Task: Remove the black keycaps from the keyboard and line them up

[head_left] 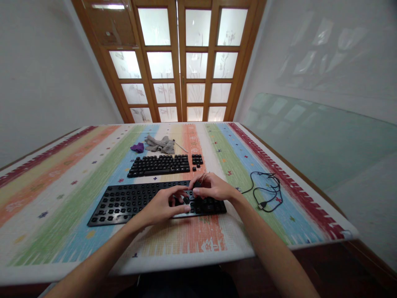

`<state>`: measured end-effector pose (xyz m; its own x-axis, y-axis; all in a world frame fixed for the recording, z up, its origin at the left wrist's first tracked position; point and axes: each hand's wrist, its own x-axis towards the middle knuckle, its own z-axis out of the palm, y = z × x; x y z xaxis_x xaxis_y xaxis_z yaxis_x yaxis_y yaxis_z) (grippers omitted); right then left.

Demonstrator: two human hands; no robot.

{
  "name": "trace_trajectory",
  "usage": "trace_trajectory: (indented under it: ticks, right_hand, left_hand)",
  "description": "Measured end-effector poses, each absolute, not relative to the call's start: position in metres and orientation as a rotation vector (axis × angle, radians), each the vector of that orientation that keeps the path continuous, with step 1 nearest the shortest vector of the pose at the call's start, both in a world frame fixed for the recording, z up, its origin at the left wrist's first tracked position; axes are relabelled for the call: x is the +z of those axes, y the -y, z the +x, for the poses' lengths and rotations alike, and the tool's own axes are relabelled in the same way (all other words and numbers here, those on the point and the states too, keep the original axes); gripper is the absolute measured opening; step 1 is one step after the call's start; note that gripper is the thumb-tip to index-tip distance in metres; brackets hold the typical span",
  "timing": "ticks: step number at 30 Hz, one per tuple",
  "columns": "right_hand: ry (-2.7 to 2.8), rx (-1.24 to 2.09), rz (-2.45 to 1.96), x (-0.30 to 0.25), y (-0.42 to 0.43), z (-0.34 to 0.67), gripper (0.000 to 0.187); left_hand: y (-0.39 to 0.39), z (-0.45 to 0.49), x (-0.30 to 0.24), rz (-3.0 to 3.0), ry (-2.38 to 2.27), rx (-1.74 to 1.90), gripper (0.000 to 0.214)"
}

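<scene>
A black keyboard [124, 203] lies in front of me, most of its left and middle showing bare switch posts without caps. Its right end, partly under my hands, carries black keycaps. Over that right part, my left hand [166, 203] is curled with thumb and fingers around a small black keycap [186, 200]. My right hand [214, 187] pinches a dark keycap [196, 186] just above the keyboard's right side; the fingers partly cover it. Behind the keyboard, loose black keycaps [158, 164] lie in rows, with a smaller group [197, 159] at their right.
A grey cloth [159, 144], a purple cloth [137, 147] and a thin stick-like tool [180, 146] lie farther back. To the right, a black USB cable [268, 188] is loosely coiled on the striped tablecloth [71, 207]. A glass panel [310, 132] leans against the right wall.
</scene>
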<state>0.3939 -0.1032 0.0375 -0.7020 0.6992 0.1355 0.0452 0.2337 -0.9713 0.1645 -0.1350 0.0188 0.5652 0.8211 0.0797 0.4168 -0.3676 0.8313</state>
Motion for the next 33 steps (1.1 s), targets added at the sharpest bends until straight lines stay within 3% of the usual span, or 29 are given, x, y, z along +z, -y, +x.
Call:
trace_trajectory:
  ticks: [9, 16, 22, 25, 33]
  right_hand:
    - [1.937, 1.465, -0.666, 0.034, 0.1, 0.399, 0.037]
    - [1.917, 1.256, -0.871, 0.032, 0.096, 0.4, 0.032]
    - [1.726, 0.98, -1.151, 0.03, 0.089, 0.406, 0.027]
    - [1.543, 0.84, -1.248, 0.031, 0.084, 0.411, 0.025]
    - [1.282, 0.8, -1.22, 0.033, 0.081, 0.416, 0.027]
  left_hand:
    - [0.119, 0.169, 0.016, 1.636, -0.806, 0.738, 0.044]
    - [0.114, 0.174, 0.026, 2.158, -0.971, 0.875, 0.018]
    - [0.089, 0.182, 0.036, 2.437, -0.935, 0.932, 0.022]
    - [0.065, 0.193, 0.031, 2.599, -0.924, 0.852, 0.014]
    - [0.015, 0.234, 0.011, 2.816, -0.99, 0.579, 0.012]
